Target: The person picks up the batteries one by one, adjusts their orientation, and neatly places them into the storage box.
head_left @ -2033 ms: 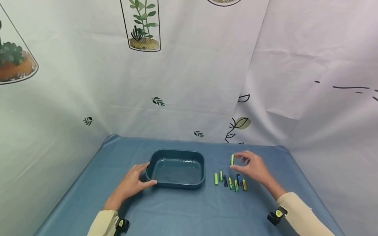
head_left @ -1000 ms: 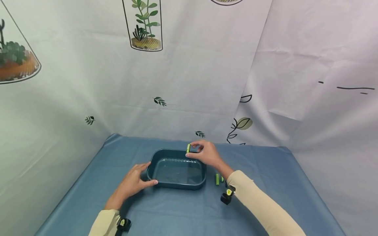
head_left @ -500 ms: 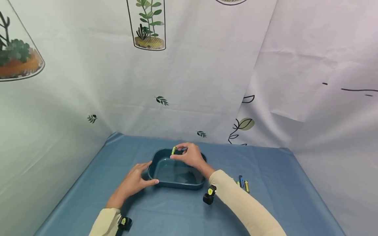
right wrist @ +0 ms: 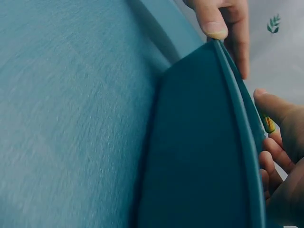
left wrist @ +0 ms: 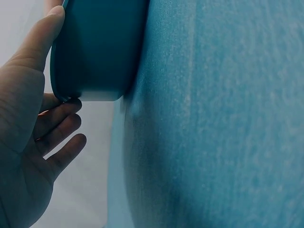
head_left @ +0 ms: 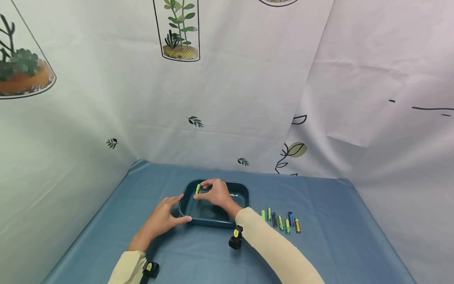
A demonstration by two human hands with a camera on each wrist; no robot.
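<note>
A dark teal, rounded rectangular baking dish (head_left: 213, 223) sits on the blue cloth. My left hand (head_left: 160, 221) holds its left end, thumb on the front rim and fingers along the left side. In the left wrist view the thumb meets the rim of the dish (left wrist: 97, 47), with several fingers loosely bent below. Over the left part of the dish, my right hand (head_left: 216, 194) pinches a green battery (head_left: 197, 189) between thumb and fingers, tilted nearly upright. The right wrist view shows just one end of that battery (right wrist: 270, 124) behind the rim.
Several green, dark blue and gold batteries (head_left: 280, 223) lie in a loose row right of the dish; the right sleeve (head_left: 273, 248) passes close in front of them. White fabric (head_left: 227, 98) printed with plants hangs behind the blue cloth (head_left: 198, 256).
My right hand has carried the pinched battery leftward from above the battery row, then lower over the dish's left part. The left hand has stayed at the dish's left end.
</note>
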